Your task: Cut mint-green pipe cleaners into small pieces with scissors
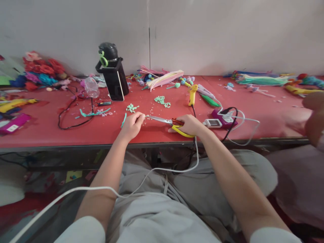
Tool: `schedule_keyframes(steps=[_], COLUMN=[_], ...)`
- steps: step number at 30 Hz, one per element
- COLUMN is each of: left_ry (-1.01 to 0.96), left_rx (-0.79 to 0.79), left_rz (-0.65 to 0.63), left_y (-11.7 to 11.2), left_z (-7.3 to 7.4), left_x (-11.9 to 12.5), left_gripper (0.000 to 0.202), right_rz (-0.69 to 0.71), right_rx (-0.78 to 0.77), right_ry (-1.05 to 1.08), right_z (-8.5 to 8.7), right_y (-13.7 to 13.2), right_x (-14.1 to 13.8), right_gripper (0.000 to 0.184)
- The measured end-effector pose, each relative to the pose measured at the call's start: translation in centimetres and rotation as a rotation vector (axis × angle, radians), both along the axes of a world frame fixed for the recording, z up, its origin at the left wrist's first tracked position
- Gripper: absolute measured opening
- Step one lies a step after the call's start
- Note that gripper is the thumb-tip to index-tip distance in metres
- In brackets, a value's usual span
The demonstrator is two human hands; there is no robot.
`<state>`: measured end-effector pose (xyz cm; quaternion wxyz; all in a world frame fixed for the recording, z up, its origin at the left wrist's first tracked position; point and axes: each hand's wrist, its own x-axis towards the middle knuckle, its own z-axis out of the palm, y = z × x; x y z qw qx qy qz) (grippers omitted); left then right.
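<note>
My right hand (188, 125) is closed around the handles of a pair of scissors (160, 119) with yellow and red grips. The blades point left and reach the fingertips of my left hand (133, 125). That hand is pinched closed; what it holds is too small to make out. Just beyond it lies a small pile of pale green cut bits (131, 108). A second pile of green bits (162, 101) sits farther right. A teal fuzzy strip (124, 120) shows beside my left hand, and tiny crumbs are scattered near the blade tips.
Behind the piles stand a black flask (124, 81) and a phone (115, 84). A yellow glue gun (192, 95) stands near my right hand, beside a purple power strip (225, 118). A white cable (162, 169) crosses my lap. Another person's hand (315, 114) is at right.
</note>
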<state>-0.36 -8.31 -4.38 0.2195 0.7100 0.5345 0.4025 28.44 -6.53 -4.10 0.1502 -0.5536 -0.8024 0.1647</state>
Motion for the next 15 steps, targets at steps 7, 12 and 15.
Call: schedule_keyframes(steps=[7,12,15], left_ry=[0.010,-0.003,-0.001], left_rx=[0.016,0.001,0.001], left_rz=[-0.007,-0.011,-0.018], left_y=[0.05,0.11,0.14], left_z=[-0.13,-0.14,-0.11], left_x=[-0.09,-0.09,-0.10], left_gripper=[0.029,0.029,0.030], right_rz=[-0.005,-0.003,-0.010], right_rx=[0.005,0.009,0.007], right_ry=[-0.007,-0.010,-0.027], right_z=[-0.22,0.13,0.36], right_y=[0.25,-0.21,-0.42], right_x=[-0.05,-0.10,-0.19], right_gripper=[0.067,0.065,0.063])
